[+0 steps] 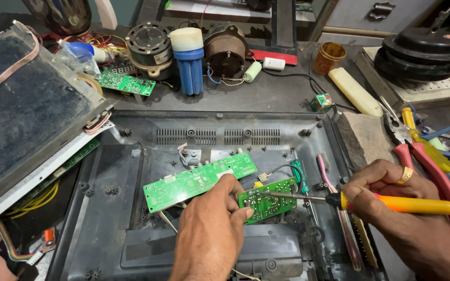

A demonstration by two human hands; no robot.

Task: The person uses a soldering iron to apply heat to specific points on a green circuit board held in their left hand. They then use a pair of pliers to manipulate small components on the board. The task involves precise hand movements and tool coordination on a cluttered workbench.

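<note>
The right hand (pixel 386 187) is closed around the yellow handle of a screwdriver (pixel 391 204), whose thin shaft runs leftward so that its tip rests on the small green circuit board (pixel 267 200). The left hand (pixel 212 224) steadies that board, fingertips pinching its near left edge; this grip is closed on the board. The small board lies inside the grey plastic back shell (pixel 105 208) of a flat screen, just right of a longer green circuit board (pixel 199 179) that sits tilted across the middle of the shell.

The step in hand looks like working a screw or a contact on the small board. That work seems to call for a firm hold by the left hand, so the board does not slide, and for the tip to stay seated while the right hand turns or presses.

Exactly what the tip touches is too small to make out, and the left hand covers the board's near corner and whatever lies beneath it. Wires (pixel 287 169) leave the board's top edge, but their ends are hard to follow. On the left, a screen panel (pixel 22 104) leans over the shell and runs out of view. Red-handled pliers (pixel 423 156) lie on the desk (pixel 266 93) at the right, partly cut off, and the right forearm leaves the picture at the lower corner.
</note>
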